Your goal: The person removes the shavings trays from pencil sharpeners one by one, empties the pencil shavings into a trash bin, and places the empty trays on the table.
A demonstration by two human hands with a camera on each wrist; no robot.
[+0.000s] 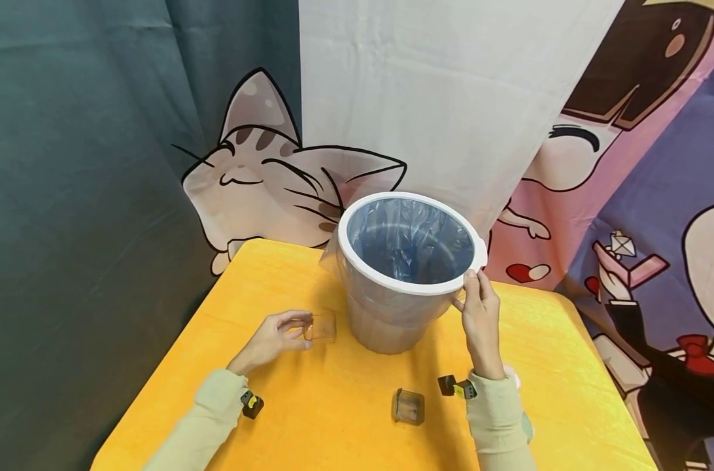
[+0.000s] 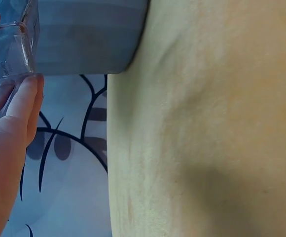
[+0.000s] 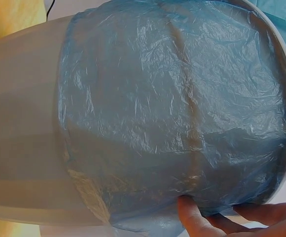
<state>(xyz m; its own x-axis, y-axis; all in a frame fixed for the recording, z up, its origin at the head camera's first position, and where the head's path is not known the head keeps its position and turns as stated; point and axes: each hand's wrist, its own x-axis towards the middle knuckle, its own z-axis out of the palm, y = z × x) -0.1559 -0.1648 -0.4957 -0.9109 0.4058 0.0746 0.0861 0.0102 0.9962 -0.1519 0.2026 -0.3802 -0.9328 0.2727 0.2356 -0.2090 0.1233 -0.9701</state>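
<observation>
My left hand holds a small clear plastic container between thumb and fingers, just left of a trash bin. In the left wrist view, the fingers lie along the container's see-through wall. The bin has a pale body and a white rim ring. A thin bluish plastic bag lines it and folds down over its outside. At the bin's right side, my right hand grips the rim, with fingertips against the bag in the right wrist view.
A second small clear container sits on the yellow-covered table, near the front. Behind my right sleeve, a pale pink thing and a greenish one partly show. Printed curtains hang close behind the table.
</observation>
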